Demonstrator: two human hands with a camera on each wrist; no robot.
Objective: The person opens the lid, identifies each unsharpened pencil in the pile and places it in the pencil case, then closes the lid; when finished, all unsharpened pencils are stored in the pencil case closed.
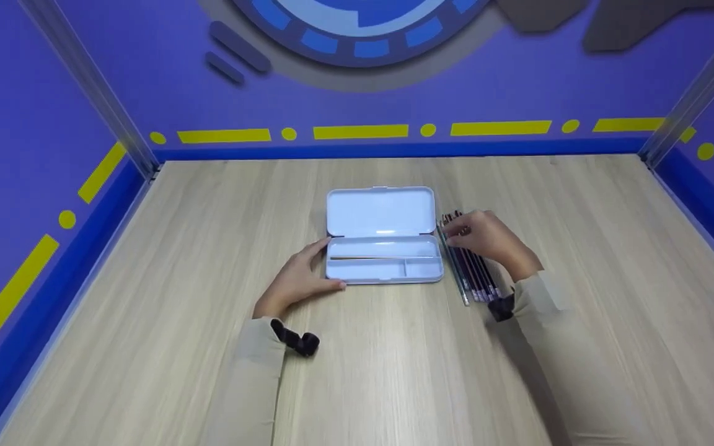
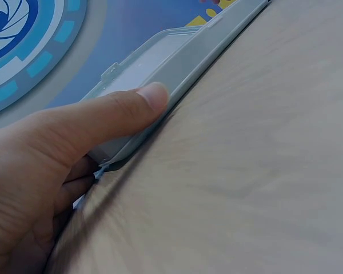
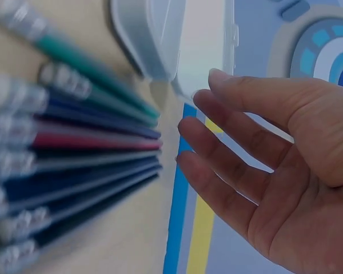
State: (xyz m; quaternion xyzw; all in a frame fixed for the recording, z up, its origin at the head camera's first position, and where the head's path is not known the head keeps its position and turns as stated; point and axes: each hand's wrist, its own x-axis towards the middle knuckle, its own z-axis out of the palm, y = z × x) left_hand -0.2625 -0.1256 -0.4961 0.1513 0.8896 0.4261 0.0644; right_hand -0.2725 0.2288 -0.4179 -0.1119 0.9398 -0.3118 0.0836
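Observation:
A white pencil case (image 1: 385,269) lies with its lid (image 1: 380,210) raised at the back. Its tray has compartments, and a thin brownish strip runs along the long divider. My left hand (image 1: 295,279) holds the case at its left end, thumb (image 2: 154,97) along the front wall and fingers round the side. Right of the case, several pencils (image 1: 478,272) lie side by side, eraser ends towards me. Over their far ends hovers my right hand (image 1: 484,235), fingers loosely bent with nothing between them. A green pencil (image 3: 74,63) lies nearest the case.
The light wooden tabletop (image 1: 382,365) reaches back to a blue-purple wall (image 1: 165,74) with yellow marks. Similar panels stand at left and right, joined by metal corner posts (image 1: 93,87). A black wrist camera (image 1: 298,341) sits on the left sleeve.

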